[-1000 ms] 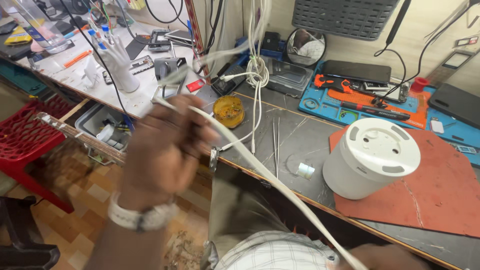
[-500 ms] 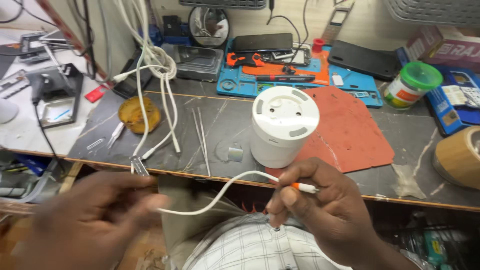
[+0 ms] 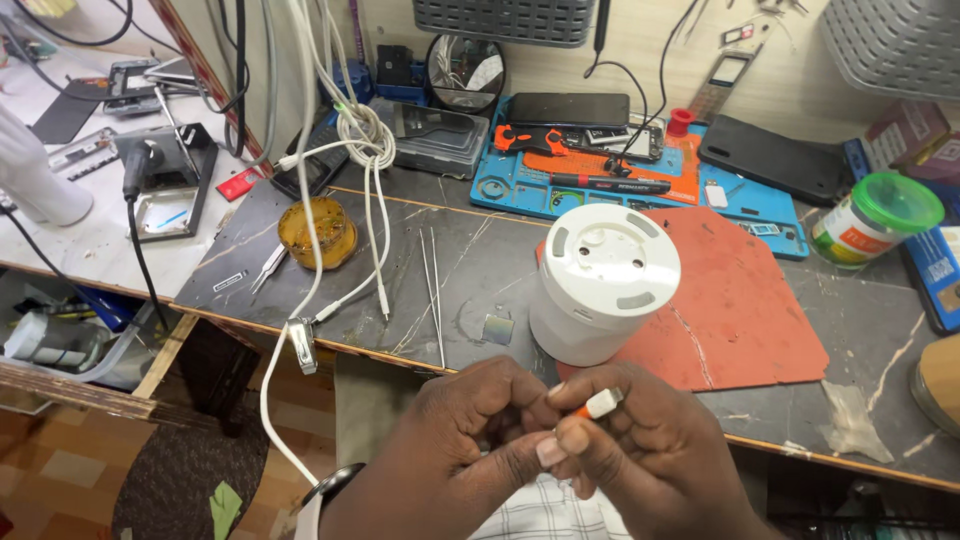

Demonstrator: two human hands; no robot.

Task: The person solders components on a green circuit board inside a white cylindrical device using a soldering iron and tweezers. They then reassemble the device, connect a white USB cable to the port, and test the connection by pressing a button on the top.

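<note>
Fingers (image 3: 556, 447) of both hands pinched the white plug (image 3: 601, 403) at lower centre of the frame, steadying its tip for close work, just below the white cylinder (image 3: 602, 283).

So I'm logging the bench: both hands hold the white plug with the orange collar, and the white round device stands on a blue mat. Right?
Not quite. The head view shows the white device standing on the red mat, not a blue one. The rest holds: the left hand and right hand both hold the plug.
</note>
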